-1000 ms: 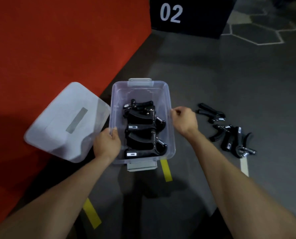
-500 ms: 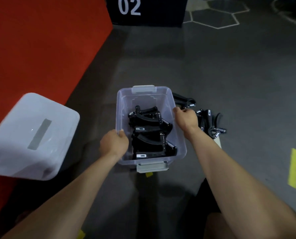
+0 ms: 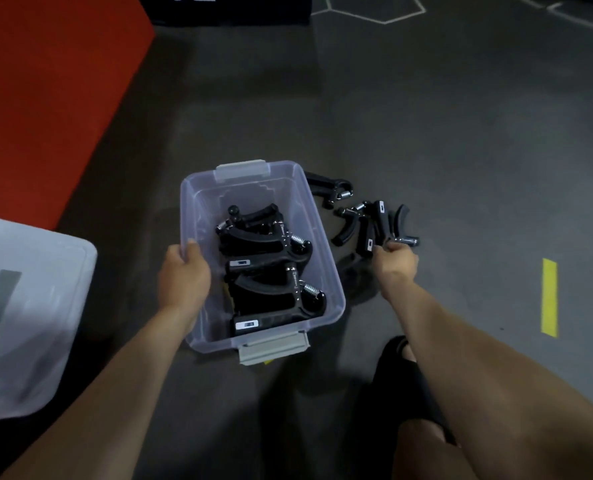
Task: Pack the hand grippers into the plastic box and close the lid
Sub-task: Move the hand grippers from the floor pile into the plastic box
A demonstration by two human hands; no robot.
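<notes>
The fingers (image 3: 384, 247) of the right hand (image 3: 396, 263) curl onto the near end of the loose hand grippers (image 3: 371, 225) lying on the floor just right of the plastic box (image 3: 326, 261); half a second ago this hand was on the box's right rim, so it has let go and reached out for the next piece. The left hand (image 3: 183, 277) keeps its grip on the left rim, thumb hooked over the edge. The box has been pulled rightward across the floor, toward the pile, and now sits beside it. Inside it, several packed grippers (image 3: 271, 268) lie stacked lengthwise. By my judgement packing is partly done: the pile on the floor has yet to go in, and the lid (image 3: 28, 313) lies apart at the left edge, partly over the red mat (image 3: 53, 84). The floor is dark grey, with a yellow tape strip (image 3: 549, 297) to the right and a black block (image 3: 229, 10) at the far edge.
</notes>
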